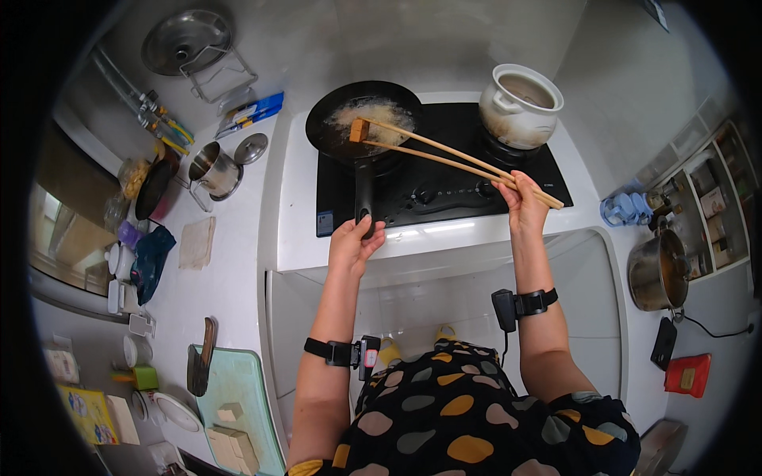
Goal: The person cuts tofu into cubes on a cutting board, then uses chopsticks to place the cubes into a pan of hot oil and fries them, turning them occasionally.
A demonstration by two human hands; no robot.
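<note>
With my left hand (pixel 356 243) I grip the black handle of a wok (pixel 321 128) standing on the left side of a black glass hob (pixel 440 172). My right hand (pixel 525 202) holds a pair of long wooden chopsticks (pixel 443 152). Their tips pinch a browned block (pixel 359 130), which looks like fried tofu, over the wok. Bubbling oil (pixel 381 119) covers the wok's bottom. A stained white ceramic pot (pixel 506 125) sits at the hob's right side. Pale blocks, apparently tofu (pixel 232 449), lie on a green cutting board (pixel 241 381) at the lower left.
A cleaver (pixel 201 363) lies across the board's upper left corner. On the left counter are a folded cloth (pixel 196 243), a steel pot (pixel 215 172) and a small lid (pixel 251 148). A large steel pot (pixel 649 276), a phone (pixel 662 343) and a red packet (pixel 687 375) are at right.
</note>
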